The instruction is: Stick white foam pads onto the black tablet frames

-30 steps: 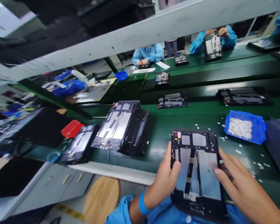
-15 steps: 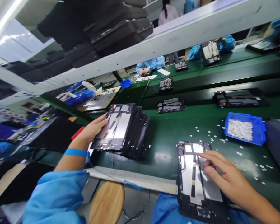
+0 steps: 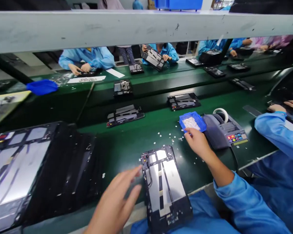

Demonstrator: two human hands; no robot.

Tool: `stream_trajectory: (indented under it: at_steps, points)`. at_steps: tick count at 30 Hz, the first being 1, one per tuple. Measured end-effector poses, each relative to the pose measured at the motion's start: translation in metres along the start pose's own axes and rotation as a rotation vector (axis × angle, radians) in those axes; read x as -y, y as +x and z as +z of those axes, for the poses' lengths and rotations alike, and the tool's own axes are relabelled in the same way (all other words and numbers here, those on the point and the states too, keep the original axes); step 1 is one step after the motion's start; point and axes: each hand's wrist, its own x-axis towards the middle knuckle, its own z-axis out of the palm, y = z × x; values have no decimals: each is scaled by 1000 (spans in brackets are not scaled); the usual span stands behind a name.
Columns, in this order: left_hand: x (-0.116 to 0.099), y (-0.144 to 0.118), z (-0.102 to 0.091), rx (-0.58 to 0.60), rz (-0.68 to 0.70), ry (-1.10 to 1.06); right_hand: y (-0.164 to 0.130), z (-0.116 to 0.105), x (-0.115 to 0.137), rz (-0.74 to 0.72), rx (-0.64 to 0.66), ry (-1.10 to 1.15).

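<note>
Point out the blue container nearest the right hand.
The blue tray of white bits beside the grey machine, by the right hand; another is far left, a third on the shelf.

The bare right hand (image 3: pixel 197 143) and forearm (image 3: pixel 221 167) come out of a loose, wrinkled sleeve of shiny blue cloth (image 3: pixel 251 203); beside this sleeve, similar blue cloth (image 3: pixel 206 209) covers the lap.
</note>
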Motion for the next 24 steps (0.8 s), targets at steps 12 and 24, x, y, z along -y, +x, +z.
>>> stream_trajectory:
  at_steps: [12,24]
  points:
    - [33,52,75,149,18,85,-47,41,73,-233,396,88]
    - [26,29,89,-176,-137,-373,-38,98,118,-72,743,457]
